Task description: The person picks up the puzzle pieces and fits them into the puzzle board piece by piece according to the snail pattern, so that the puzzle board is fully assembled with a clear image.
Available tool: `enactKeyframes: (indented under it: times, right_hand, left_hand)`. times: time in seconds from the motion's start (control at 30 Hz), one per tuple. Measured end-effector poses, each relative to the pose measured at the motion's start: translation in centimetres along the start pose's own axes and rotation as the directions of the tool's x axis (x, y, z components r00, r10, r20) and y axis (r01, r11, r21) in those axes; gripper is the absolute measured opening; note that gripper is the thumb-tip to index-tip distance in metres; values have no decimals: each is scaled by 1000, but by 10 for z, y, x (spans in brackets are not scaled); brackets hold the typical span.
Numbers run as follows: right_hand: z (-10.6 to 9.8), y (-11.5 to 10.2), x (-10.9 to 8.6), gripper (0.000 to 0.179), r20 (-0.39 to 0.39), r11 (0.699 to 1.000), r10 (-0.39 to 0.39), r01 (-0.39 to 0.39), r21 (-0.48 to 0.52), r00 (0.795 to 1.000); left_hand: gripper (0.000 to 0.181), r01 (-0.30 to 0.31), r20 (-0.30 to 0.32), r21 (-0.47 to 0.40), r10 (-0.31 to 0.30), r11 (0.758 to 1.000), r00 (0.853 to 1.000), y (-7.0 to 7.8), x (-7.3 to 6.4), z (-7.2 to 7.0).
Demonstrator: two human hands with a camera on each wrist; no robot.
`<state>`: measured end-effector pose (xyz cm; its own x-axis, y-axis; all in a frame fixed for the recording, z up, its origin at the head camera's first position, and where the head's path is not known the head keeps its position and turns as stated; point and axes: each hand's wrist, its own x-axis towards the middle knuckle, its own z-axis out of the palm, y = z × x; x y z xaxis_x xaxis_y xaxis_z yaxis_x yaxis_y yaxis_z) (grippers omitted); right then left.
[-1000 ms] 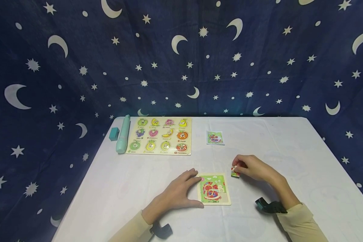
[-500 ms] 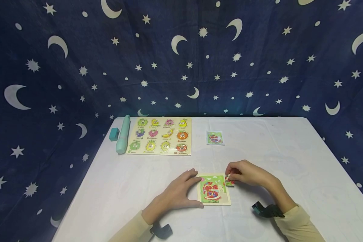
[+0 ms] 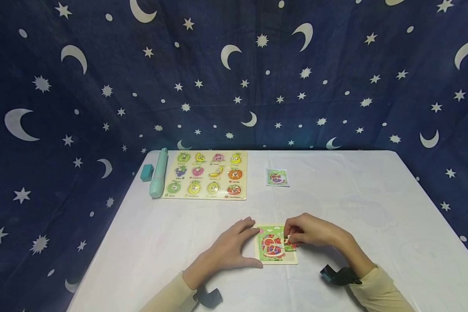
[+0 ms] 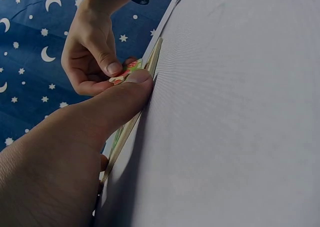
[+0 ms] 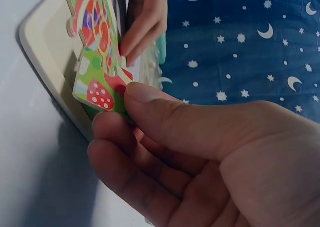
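Note:
My right hand (image 3: 313,230) pinches a jigsaw puzzle piece (image 5: 100,94) between thumb and fingertips. The piece is green with a red, white-dotted mushroom. It overlaps the right side of a small square puzzle board (image 3: 274,263) with a pale wooden rim. Red, green and blue picture pieces (image 3: 271,246) lie inside that rim, and bare wood shows at its lower right corner. My left hand (image 3: 228,246) rests at the board's left side, fingers extended toward the upper left corner. In the left wrist view its thumb (image 4: 127,94) lies along the board's edge.
Behind the board lies a small picture card (image 3: 277,177) with a similar design. A fruit peg puzzle (image 3: 204,175) is at the back left, beside a mint-green tube-like object (image 3: 158,173) and a teal block (image 3: 147,173). A starry curtain (image 3: 234,86) hangs beyond the white table (image 3: 355,195).
My right hand has moved left and toward me with the puzzle piece, from beside the board to over its right side. My left hand and the board have stayed put.

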<state>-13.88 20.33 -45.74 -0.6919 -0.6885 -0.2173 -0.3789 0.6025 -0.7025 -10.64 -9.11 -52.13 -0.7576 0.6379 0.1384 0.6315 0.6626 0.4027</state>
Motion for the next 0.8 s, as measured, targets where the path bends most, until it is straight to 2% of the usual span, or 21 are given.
enactKeyframes:
  times: [0.43, 0.6, 0.8]
  right_hand:
    - [5, -2, 0, 4, 29, 999, -24, 23, 34, 999]
    - [9, 1, 3, 5, 27, 999, -42, 42, 0, 999]
    - [10, 2, 4, 7, -19, 998, -41, 40, -54, 999]
  left_hand:
    - [89, 11, 15, -5, -11, 1000, 1000, 0, 0, 0]
    - [89, 17, 22, -5, -17, 1000, 1000, 1, 0, -1]
    - [89, 25, 30, -7, -25, 1000, 999, 1, 0, -1]
